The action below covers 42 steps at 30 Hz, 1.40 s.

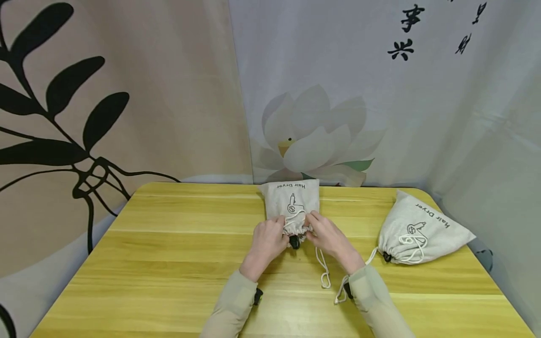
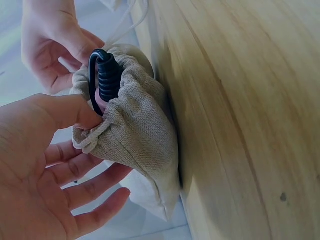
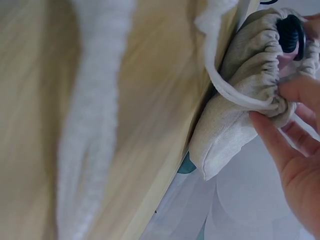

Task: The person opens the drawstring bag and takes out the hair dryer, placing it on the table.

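Observation:
A light linen drawstring bag (image 1: 276, 203) printed "Hair Dryer" lies near the table's far edge, its gathered mouth toward me. My left hand (image 1: 270, 237) pinches the left side of the mouth, thumb inside the rim and fingers beneath, as the left wrist view shows. On the other side my right hand (image 3: 305, 165) pinches the rim next to the white drawstring (image 3: 227, 92). Between the hands the mouth is partly spread. A black cord with a ribbed sleeve (image 2: 109, 77) pokes out of it, a bit of pink showing beside it. Whatever lies deeper in the bag is hidden.
A second, fuller "Hair Dryer" bag (image 1: 427, 234) rests at the table's right edge, a black cord end at its gathered mouth. White drawstring loops (image 1: 324, 274) trail over the wooden table (image 1: 169, 263) near my right wrist. A printed curtain (image 1: 190, 94) hangs behind.

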Motion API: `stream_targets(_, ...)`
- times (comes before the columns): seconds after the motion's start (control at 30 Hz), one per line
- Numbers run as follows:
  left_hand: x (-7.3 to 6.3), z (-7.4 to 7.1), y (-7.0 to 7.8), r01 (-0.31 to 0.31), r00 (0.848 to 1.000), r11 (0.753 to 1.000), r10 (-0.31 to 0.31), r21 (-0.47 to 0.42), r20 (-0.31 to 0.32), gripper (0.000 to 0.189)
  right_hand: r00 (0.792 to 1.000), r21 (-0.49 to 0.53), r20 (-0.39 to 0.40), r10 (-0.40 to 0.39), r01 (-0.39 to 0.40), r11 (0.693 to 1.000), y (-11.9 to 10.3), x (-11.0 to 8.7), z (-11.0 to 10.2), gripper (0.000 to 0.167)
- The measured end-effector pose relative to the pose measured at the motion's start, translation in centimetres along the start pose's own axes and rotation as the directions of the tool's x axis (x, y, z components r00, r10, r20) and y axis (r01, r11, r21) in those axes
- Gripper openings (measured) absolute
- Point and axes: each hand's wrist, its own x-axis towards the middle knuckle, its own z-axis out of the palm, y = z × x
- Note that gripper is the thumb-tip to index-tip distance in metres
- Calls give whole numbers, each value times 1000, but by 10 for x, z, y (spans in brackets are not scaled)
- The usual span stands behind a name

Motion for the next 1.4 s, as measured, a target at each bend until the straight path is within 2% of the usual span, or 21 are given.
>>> stream_targets(0.63,-1,-3,-4,26,1000,999,-25,-42,19,23,999,-24,-33,-15,14,1000,1,-2,-1,22)
stream_targets(1.4,-2,-7,-10,46,999,996,-44,-76,29,22,999,-47,-43,20,-22,999,0,-2,-3,22)
